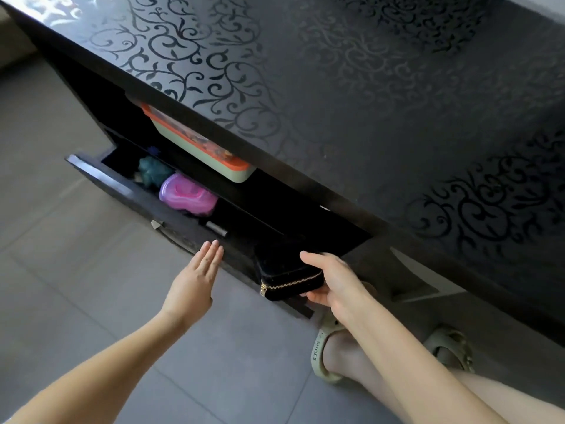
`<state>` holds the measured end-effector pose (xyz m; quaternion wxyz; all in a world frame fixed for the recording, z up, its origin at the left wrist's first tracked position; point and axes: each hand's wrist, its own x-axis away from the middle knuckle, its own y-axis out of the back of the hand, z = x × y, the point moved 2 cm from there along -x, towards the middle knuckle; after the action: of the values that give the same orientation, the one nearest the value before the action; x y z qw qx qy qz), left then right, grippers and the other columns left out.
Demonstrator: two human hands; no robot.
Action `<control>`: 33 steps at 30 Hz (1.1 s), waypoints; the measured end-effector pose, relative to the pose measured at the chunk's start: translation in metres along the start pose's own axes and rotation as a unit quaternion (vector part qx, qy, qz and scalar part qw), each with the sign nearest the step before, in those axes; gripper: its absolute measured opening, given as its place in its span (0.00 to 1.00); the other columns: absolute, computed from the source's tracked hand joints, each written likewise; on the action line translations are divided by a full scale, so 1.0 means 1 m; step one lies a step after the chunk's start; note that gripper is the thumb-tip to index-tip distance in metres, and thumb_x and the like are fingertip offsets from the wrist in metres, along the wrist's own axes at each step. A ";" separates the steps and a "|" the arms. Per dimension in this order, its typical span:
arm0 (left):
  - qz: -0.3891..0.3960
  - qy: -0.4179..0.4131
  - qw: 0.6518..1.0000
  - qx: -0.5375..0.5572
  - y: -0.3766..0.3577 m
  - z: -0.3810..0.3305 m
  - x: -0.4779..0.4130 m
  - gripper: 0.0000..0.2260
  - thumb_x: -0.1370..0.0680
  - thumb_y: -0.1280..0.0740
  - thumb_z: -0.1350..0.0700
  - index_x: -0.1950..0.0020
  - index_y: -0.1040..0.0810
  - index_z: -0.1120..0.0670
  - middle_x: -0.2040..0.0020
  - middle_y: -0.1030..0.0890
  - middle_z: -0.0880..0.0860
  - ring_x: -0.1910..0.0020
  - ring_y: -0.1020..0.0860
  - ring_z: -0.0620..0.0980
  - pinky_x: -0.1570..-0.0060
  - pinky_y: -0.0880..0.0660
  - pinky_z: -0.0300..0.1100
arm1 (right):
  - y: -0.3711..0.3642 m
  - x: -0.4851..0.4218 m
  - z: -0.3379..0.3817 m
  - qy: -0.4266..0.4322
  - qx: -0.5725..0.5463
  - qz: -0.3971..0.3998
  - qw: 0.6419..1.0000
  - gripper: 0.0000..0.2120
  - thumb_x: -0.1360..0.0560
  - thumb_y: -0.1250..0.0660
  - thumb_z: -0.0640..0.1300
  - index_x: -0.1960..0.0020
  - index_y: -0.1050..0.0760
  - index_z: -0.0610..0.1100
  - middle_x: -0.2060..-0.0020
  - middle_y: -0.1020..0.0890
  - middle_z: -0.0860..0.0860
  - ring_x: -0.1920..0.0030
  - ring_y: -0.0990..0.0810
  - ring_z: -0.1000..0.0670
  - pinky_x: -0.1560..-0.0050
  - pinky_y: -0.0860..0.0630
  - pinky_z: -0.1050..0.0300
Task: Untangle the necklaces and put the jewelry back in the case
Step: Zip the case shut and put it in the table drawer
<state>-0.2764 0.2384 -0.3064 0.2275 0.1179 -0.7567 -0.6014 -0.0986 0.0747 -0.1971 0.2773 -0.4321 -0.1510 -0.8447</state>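
A black velvet jewelry case (284, 273) with a gold zipper, zipped shut, sits at the front right corner of an open black drawer (128, 191). My right hand (328, 280) grips the case from its right side, thumb on top and fingers underneath. My left hand (195, 276) is held flat with straight fingers, fingertips at the drawer's front edge, left of the case, holding nothing. No necklaces or other jewelry are visible.
The drawer holds a pink plastic container (186, 195), a teal object (154, 174) and a small metal item (217, 229). A green box with an orange rim (198, 148) sits on the shelf above. The black patterned tabletop (367, 102) overhangs. My sandalled feet (324, 356) stand on grey tiles.
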 end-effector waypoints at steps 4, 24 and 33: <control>0.019 0.004 1.000 0.025 -0.011 0.021 0.040 0.44 0.46 0.36 0.72 0.29 0.37 0.62 0.27 0.39 0.54 0.29 0.39 0.55 0.54 0.20 0.41 | -0.012 -0.024 -0.011 0.041 0.079 -0.027 0.996 0.21 0.29 0.28 0.46 0.39 0.30 0.46 0.45 0.22 0.47 0.50 0.21 0.46 0.70 0.25 0.60; 0.174 -0.009 0.984 0.025 0.021 0.024 0.075 0.44 0.42 0.56 0.64 0.24 0.60 0.52 0.27 0.66 0.47 0.29 0.67 0.48 0.36 0.33 0.36 | -0.063 -0.092 -0.056 0.138 0.690 -0.006 0.711 0.16 0.24 0.43 0.35 0.38 0.30 0.37 0.38 0.26 0.42 0.38 0.27 0.43 0.43 0.28 0.53; 0.133 0.002 0.991 -0.018 0.021 0.014 0.031 0.40 0.31 0.44 0.67 0.24 0.60 0.55 0.29 0.66 0.49 0.25 0.62 0.49 0.31 0.62 0.36 | -0.070 -0.070 -0.049 0.332 0.676 -0.005 0.658 0.14 0.23 0.43 0.37 0.41 0.25 0.43 0.45 0.22 0.46 0.42 0.27 0.45 0.39 0.32 0.52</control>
<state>-0.3084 0.2415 -0.2825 0.3094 0.0134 -0.7542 -0.5791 -0.1385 0.1301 -0.2834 0.5202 0.1842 -0.5802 -0.5990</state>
